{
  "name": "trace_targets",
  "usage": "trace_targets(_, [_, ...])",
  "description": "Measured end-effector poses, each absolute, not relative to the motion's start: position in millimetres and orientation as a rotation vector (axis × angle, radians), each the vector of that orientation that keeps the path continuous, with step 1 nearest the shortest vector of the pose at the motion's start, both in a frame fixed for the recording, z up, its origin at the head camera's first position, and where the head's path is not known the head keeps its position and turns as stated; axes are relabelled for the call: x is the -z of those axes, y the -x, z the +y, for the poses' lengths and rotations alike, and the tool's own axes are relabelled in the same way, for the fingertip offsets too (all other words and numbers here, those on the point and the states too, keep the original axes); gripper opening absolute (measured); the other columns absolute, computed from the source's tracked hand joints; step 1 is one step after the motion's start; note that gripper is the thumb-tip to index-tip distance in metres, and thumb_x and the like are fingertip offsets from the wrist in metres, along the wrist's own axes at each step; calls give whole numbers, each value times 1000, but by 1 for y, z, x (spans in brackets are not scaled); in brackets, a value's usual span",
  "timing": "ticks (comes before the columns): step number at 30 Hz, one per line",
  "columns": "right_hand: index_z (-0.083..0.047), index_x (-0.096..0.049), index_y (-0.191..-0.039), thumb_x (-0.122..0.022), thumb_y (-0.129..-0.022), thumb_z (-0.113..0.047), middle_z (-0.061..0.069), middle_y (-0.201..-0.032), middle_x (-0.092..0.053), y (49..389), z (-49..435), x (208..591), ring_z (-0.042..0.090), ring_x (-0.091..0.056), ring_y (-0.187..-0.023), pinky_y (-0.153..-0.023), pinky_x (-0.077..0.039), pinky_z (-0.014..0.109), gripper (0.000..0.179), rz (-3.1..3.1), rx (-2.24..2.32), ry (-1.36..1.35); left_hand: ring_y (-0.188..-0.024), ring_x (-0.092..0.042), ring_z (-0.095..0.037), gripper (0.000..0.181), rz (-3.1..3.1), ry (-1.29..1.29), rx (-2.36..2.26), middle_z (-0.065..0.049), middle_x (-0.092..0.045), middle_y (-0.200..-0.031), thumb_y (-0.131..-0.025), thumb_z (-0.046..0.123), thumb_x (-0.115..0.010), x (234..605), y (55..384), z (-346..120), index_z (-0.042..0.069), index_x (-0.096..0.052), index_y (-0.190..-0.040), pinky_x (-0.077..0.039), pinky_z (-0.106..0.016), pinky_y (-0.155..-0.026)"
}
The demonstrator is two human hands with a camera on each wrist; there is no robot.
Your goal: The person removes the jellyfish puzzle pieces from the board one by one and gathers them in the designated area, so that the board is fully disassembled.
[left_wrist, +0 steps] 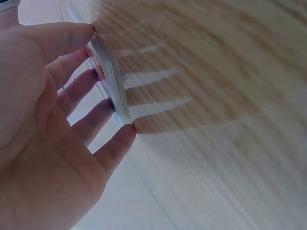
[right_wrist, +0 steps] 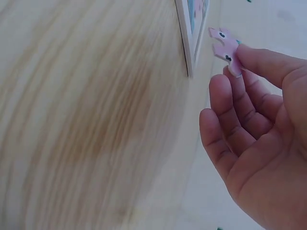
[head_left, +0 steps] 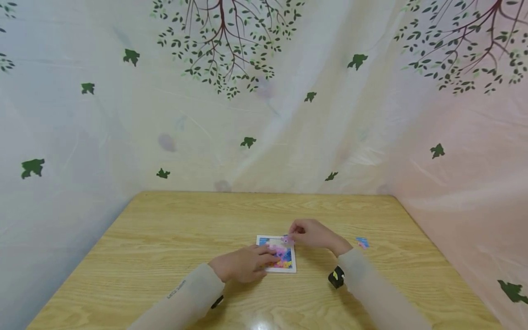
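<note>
- Table: lies beneath the puzzle frame.
- Left hand: fingers spread, touching the frame's left side; light, even pressure should keep it from sliding.
- Right hand: at the frame's far right corner, thumb and fingertips pinching a pink piece.
- Loose pieces: right of the frame, apart from it.
- Pink piece: above the frame's far right corner; best turned to match neighbouring outlines before pressing flat.

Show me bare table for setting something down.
Bare table lies left of the left hand, and between puzzle tray and curtain. Crowded: the tray, the left hand over it, and the right hand pinching a piece near its far-right corner; loose pieces lie further right.
</note>
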State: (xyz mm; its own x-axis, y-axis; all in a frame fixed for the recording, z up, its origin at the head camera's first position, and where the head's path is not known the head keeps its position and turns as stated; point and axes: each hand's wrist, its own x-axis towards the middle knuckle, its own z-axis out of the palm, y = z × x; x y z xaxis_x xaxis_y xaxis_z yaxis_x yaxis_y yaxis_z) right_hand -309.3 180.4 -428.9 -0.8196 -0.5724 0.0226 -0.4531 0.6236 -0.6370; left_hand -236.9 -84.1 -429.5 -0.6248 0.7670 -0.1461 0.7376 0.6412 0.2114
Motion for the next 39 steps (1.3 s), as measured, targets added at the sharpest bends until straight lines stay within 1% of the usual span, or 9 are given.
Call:
trace_targets(4, [-11, -70, -97, -66, -101, -22, -4, -87, -68, 310, 203, 425, 10, -56, -76, -67, -48, 26, 12, 2654, 944, 858, -148, -37, -28, 52, 2643, -1225, -199, 2, -37, -164, -105, 23, -58, 429, 236, -85, 22, -45, -156, -31, -46, -121])
trace_targets(9, [-11, -75, -110, -65, -101, -20, -2, -102, -73, 311, 236, 419, 14, -62, -90, -79, -53, 33, 16, 2668, 926, 821, -149, -35, -28, 52, 2639, -1246, -208, 2, -36, -164, -105, 21, -57, 428, 236, -85, 20, -46, -156, -31, -47, -121])
trace_targets(14, [-13, -77, -113, -65, -102, -25, 0, -109, -73, 309, 267, 413, 16, -63, -99, -85, -53, 37, 20, 2685, 943, 721, -149, -36, -29, 52, 2636, -1258, -205, 0, -37, -164, -105, 20, -58, 427, 235, -85, 18, -47, -155, -31, -48, -121])
trace_targets(15, [-13, -76, -113, -65, -102, -26, 0, -108, -73, 309, 273, 413, 16, -63, -96, -80, -53, 37, 20, 2683, 947, 702, -149, -36, -29, 51, 2635, -1263, -204, 0, -37, -164, -105, 19, -58, 427, 235, -86, 18, -47, -155, -31, -48, -120])
trace_targets(17, [-15, -75, -114, -65, -102, -29, 0, -103, -73, 308, 283, 411, 14, -61, -77, -65, -53, 33, 21, 2676, 955, 633, -149, -37, -29, 51, 2637, -1268, -197, 0, -37, -164, -105, 19, -58, 426, 235, -86, 18, -47, -155, -31, -48, -120])
trace_targets(21, [-13, -73, -115, -65, -102, -31, 4, -91, -71, 307, 302, 412, 12, -41, -48, -41, -41, 29, 24, 2653, 983, 529, -149, -37, -29, 51, 2636, -1277, -206, 0, -37, -164, -105, 19, -58, 425, 236, -86, 17, -47, -155, -31, -48, -120])
trace_targets(22, [-11, -72, -116, -65, -102, -30, 5, -89, -71, 307, 306, 413, 12, -39, -45, -40, -41, 29, 24, 2646, 996, 518, -149, -36, -29, 51, 2635, -1276, -210, 0, -37, -164, -105, 18, -58, 425, 236, -86, 17, -47, -155, -31, -48, -120])
trace_targets(29, [-2, -72, -112, -66, -102, -22, 7, -85, -70, 309, 324, 423, 14, -53, -58, -49, -49, 29, 24, 2633, 1007, 548, -148, -37, -28, 51, 2631, -1269, -187, 1, -38, -163, -105, 19, -58, 426, 237, -87, 18, -47, -155, -32, -47, -120])
trace_targets(39, [1, -72, -107, -67, -100, -15, 3, -74, -63, 303, 327, 431, 14, -53, -62, -52, -44, 25, 19, 2661, 1018, 466, -148, -38, -27, 50, 2641, -1312, -158, 1, -38, -163, -105, 18, -57, 427, 239, -88, 18, -47, -155, -32, -46, -120])
